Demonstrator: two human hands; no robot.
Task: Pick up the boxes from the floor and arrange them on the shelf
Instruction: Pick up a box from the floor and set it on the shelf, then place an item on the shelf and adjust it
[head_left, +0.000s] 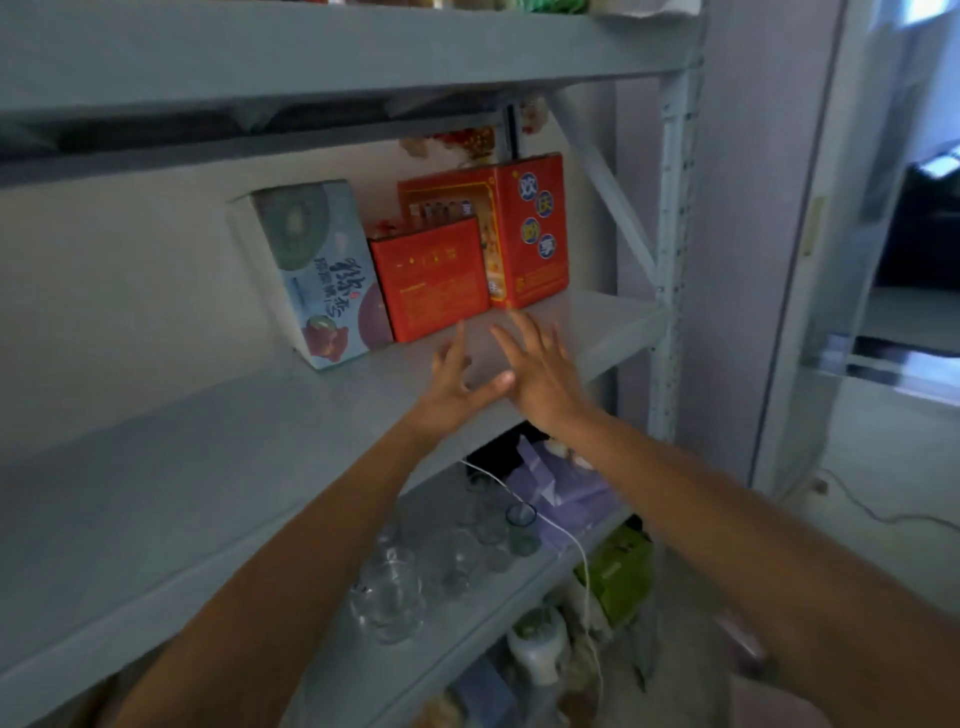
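Three boxes stand at the back of the grey shelf (208, 447): a pale blue fruit-print box (317, 270) on the left, a small red box (431, 278) in the middle, and a taller red box (535, 228) on the right. My left hand (457, 384) and my right hand (540, 374) hover side by side over the shelf board, just in front of the red boxes. Both hands have their fingers spread and hold nothing. The fingertips are close to the boxes but apart from them.
On the shelf below stand several clear glasses (395, 592) and purple packets (556, 483), with a white cable (571, 545) hanging past them. A green box (618, 577) and a white jar (535, 644) sit lower down. The rack's upright post (670, 260) is on the right.
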